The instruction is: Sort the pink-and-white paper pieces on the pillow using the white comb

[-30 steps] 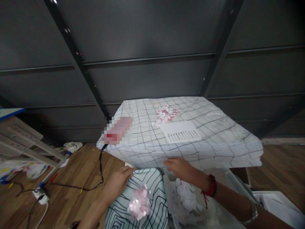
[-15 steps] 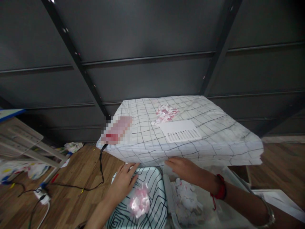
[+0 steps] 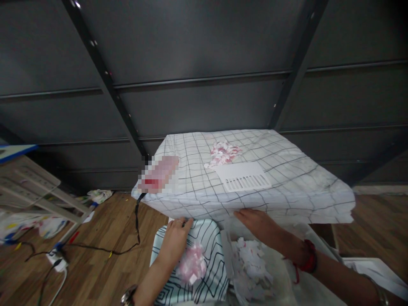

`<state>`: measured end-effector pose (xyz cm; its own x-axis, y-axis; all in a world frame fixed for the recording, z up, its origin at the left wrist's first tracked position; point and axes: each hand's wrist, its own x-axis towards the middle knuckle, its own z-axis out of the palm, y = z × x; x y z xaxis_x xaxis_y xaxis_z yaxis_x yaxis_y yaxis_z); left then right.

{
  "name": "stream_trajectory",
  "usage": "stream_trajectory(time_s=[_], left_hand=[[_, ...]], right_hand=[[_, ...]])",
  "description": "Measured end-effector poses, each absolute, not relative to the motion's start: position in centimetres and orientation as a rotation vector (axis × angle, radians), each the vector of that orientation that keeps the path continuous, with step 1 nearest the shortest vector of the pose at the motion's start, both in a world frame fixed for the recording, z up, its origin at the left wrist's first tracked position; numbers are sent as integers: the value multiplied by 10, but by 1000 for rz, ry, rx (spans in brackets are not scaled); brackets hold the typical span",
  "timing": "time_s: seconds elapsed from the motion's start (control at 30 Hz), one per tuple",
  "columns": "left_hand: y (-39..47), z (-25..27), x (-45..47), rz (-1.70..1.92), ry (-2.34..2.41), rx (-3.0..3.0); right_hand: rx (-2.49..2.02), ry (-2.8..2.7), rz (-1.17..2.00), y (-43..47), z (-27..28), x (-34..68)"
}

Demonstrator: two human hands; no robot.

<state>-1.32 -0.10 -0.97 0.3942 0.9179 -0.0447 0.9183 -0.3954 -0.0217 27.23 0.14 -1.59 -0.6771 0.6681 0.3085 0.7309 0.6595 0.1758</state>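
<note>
My left hand (image 3: 178, 236) rests on the far edge of a pale blue surface with black zigzag lines (image 3: 207, 233), its fingers stretched out and holding nothing. Beside its wrist, a bundle of shiny pink and white strips (image 3: 193, 263) lies on that surface. My right hand (image 3: 256, 223) reaches along the front edge of the table, fingers extended and apparently empty, touching or close to the hanging cloth. Below it, white paper scraps (image 3: 251, 259) sit in a translucent plastic bin (image 3: 283, 272).
On the checked tablecloth (image 3: 302, 182) lie a pile of pink and white scraps (image 3: 225, 153), a white slotted card (image 3: 244, 176) and a blurred-out pinkish object (image 3: 159, 174). A black cable (image 3: 137, 221) runs down to a power strip (image 3: 57, 259) on the wooden floor. A dark panel wall stands behind.
Both hands have shifted slightly to the right along the table's front edge. The view has moved a little, and the things on the table stay in place.
</note>
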Motion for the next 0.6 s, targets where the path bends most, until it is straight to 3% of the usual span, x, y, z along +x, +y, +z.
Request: stream_trajectory(time_s=[0.37, 0.6], left_hand=[[-4, -24, -31, 436, 1591, 2771], [-10, -7, -30, 369, 1676, 2848]], right_hand=[[-1177, -2616, -555, -5, -4, 264], [-1170, -2603, -661, -31, 16, 264]])
